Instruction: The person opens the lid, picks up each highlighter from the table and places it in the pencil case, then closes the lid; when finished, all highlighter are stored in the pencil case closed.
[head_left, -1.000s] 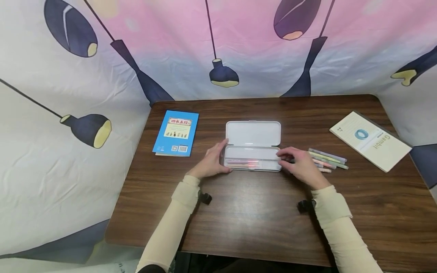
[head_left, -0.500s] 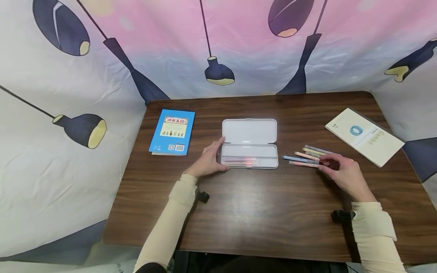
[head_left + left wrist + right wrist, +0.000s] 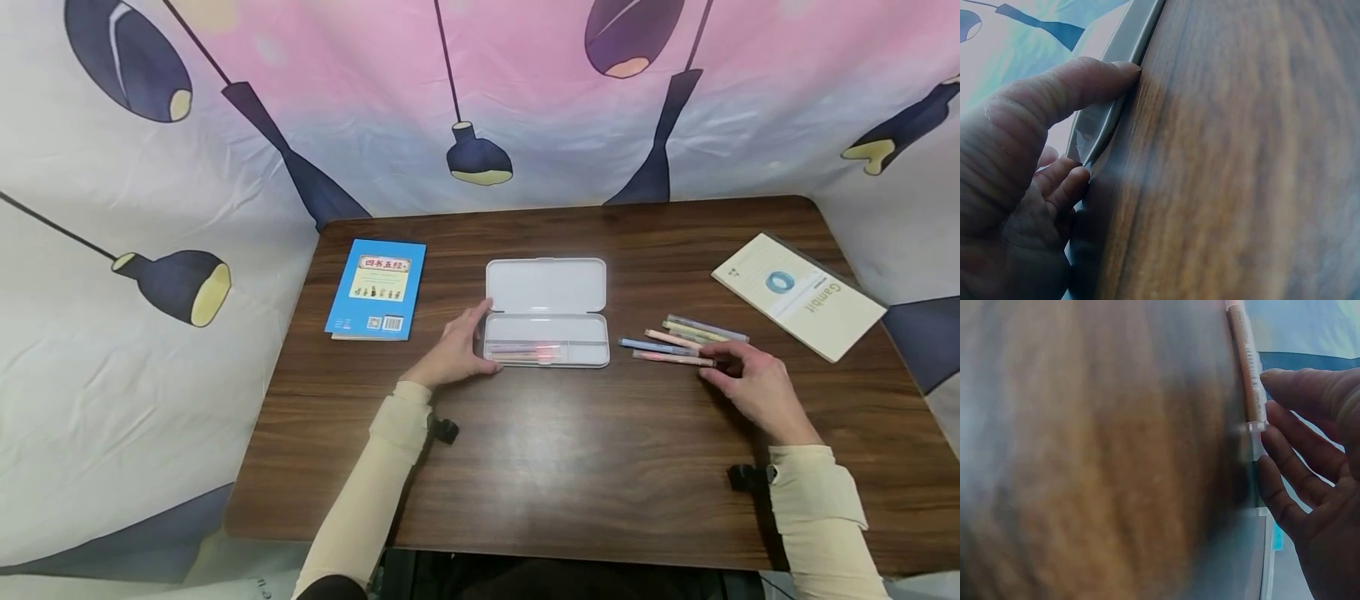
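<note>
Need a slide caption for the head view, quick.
Left hand on the open pencil case, right hand at the loose pens, blue book and pale notebook to either side.

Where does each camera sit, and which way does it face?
Head: worn on the head, looking forward and down at case and pens; left grip, right grip and sleeves show.
Left wrist: on that wrist, facing the case; left grip shows.
Right wrist: on that wrist, facing a pen; right grip shows.
Head and left wrist share the case.
</note>
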The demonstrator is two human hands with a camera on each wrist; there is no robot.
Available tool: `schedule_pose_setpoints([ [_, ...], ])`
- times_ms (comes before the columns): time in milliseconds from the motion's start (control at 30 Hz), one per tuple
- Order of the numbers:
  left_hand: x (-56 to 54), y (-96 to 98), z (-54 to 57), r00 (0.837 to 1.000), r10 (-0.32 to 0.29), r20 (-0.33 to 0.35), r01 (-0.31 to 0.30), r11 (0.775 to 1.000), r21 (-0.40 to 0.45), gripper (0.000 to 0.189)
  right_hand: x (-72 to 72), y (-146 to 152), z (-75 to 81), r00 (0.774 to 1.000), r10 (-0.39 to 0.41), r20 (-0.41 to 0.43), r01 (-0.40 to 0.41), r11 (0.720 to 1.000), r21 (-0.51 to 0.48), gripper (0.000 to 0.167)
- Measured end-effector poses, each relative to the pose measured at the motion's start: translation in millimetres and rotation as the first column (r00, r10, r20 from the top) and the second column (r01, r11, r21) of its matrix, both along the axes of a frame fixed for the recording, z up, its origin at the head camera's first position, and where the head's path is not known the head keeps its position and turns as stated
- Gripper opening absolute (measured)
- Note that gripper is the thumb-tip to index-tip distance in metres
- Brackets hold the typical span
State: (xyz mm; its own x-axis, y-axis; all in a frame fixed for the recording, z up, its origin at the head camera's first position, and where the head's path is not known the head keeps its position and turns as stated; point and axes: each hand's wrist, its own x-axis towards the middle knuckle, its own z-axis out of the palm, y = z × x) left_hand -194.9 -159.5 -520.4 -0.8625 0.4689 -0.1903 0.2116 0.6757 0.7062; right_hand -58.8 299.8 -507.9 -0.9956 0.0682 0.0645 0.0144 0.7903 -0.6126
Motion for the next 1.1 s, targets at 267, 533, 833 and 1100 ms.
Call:
schedule_pose_setpoints([
  [267,-0.4,0.3,0.6,1.000,0.000,0.003,0.000,1.000,0.004,0.116,2.5,-0.6,-2.9,1.000,0.003,0.018,-0.003,1.000,-0.010,0.025],
  [533,-1.7,0.1,-1.0,1.000,0.003,-0.004,-0.003,1.000,0.005,0.117,1.3,0.1,-4.7,1.000,0.006,-0.013,-0.006,1.000,0.005,0.019],
  [833,-0.7,0.6,-1.6,1.000,0.003,-0.010,-0.003,1.000,0.002,0.117,0.2,-0.5,-5.3,1.000,0.008,0.007,-0.008,1.000,0.004,0.016],
  [1100,-0.5,0.4,-1.0,1.000,-0.003,-0.010,0.003,1.000,0.005,0.116,0.9,0.2,-2.7,0.999,0.038,0.026,-0.037,0.999,-0.007,0.016],
])
